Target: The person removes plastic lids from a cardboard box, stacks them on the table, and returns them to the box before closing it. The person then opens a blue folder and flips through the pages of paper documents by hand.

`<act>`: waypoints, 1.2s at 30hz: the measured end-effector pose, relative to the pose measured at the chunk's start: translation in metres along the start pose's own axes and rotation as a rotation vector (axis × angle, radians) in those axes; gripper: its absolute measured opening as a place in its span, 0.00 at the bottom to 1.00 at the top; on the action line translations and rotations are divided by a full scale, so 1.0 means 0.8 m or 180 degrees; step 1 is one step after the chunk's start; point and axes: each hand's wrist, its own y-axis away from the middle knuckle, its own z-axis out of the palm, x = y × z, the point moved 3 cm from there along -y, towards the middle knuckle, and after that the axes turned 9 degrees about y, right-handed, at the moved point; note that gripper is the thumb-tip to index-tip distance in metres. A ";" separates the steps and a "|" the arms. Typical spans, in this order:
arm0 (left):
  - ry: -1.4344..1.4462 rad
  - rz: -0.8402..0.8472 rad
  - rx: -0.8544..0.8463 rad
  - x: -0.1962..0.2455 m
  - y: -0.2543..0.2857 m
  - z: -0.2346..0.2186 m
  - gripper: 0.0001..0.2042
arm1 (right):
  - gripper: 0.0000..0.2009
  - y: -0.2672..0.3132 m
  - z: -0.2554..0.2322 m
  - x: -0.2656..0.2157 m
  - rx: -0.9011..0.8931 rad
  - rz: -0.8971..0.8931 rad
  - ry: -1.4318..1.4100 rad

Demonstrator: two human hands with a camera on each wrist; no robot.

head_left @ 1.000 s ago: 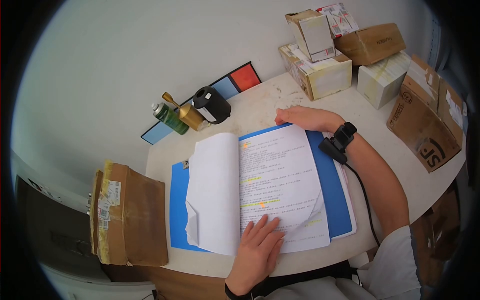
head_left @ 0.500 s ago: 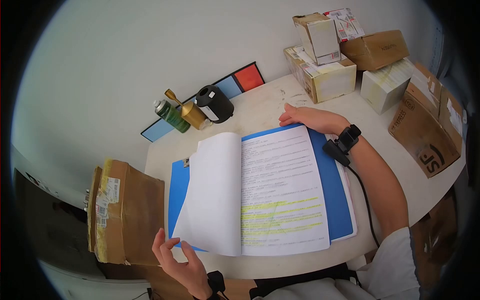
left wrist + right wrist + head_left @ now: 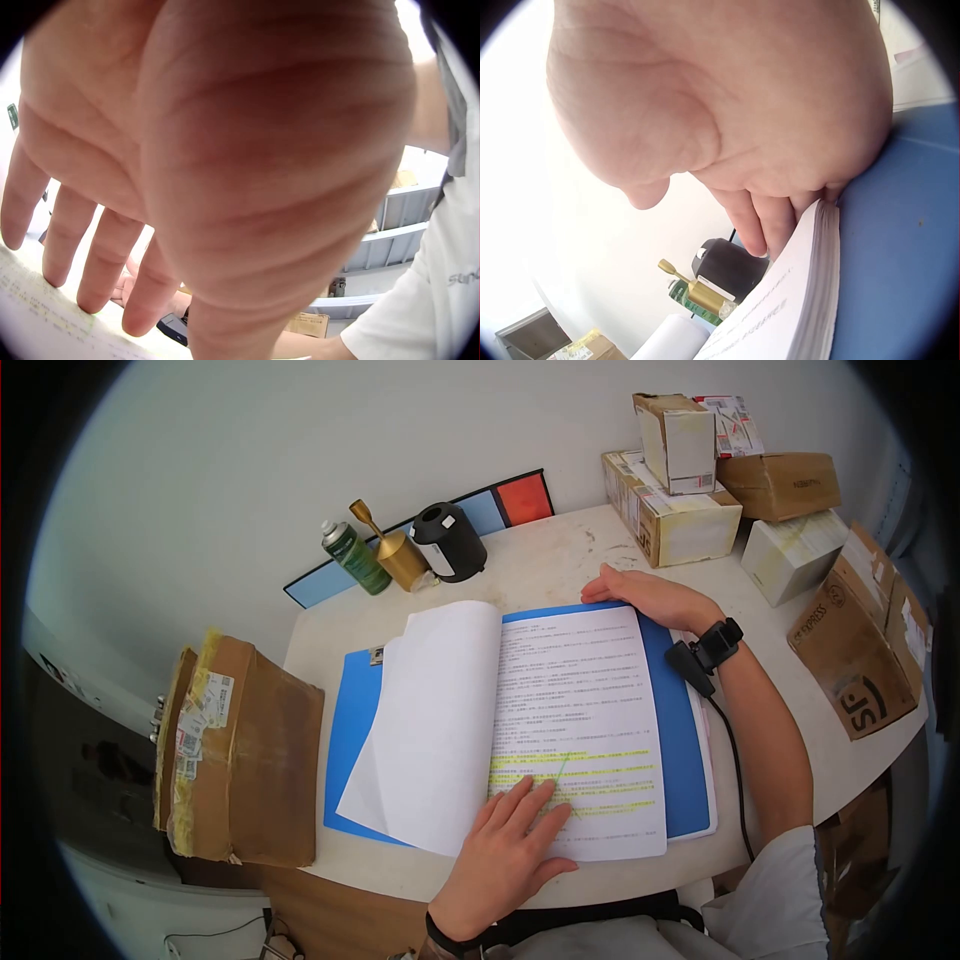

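Observation:
A thick stack of printed pages lies open in a blue clip folder, with yellow highlighted lines low on the right-hand page. Blank backs of turned sheets curve over on the left, their lower corner creased. My left hand is spread over the bottom of the printed page, fingertips at the highlighted text. At the folder's top right corner rests my right hand, its fingers stretched along the far edge. In the right wrist view its palm arches beside the thick page edges.
A worn cardboard box stands on the left. Along the wall are a green can, a brass-coloured holder and a black cylinder. Several parcels are piled at the back right. A black cable runs from the right wrist.
My left hand was on the page, moved left beside the turned sheets as a different page appeared, and now lies on the printed page again. My right hand stays at the folder's top corner.

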 end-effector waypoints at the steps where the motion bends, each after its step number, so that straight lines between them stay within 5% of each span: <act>1: 0.0005 0.0001 -0.0004 0.000 0.000 0.001 0.27 | 0.42 -0.001 0.000 0.002 0.0019 -0.0028 0.0025; 10: -0.0212 0.0035 0.0489 0.005 -0.004 0.010 0.10 | 0.41 -0.002 0.000 0.004 -0.0003 -0.0082 -0.0092; 14: -0.0629 -0.1056 0.2148 -0.039 0.028 -0.041 0.05 | 0.36 0.001 0.000 0.000 -0.0039 0.0001 -0.0194; 16: -0.0127 -0.2163 0.2617 -0.082 0.069 -0.063 0.12 | 0.36 0.001 0.001 -0.003 0.0073 0.0083 -0.0095; 20: -0.0953 -0.1992 0.3413 -0.083 0.095 -0.079 0.18 | 0.36 0.004 0.000 -0.006 0.0122 0.0129 0.0168; 22: -0.0560 -0.1202 0.3604 -0.042 0.074 -0.080 0.22 | 0.36 0.004 0.001 -0.007 0.0090 0.0131 0.0123; 26: -0.0167 -0.0118 0.0446 0.005 0.019 -0.036 0.34 | 0.40 -0.003 0.001 0.004 0.0017 0.0087 -0.0084; 29: -0.0381 -0.0027 -0.0082 0.007 0.002 0.009 0.40 | 0.40 -0.003 0.001 0.007 0.0052 0.0062 -0.0062; 36: -0.0141 -0.0155 -0.0222 -0.006 0.001 0.001 0.37 | 0.39 -0.005 0.000 0.009 0.0028 -0.0029 -0.0031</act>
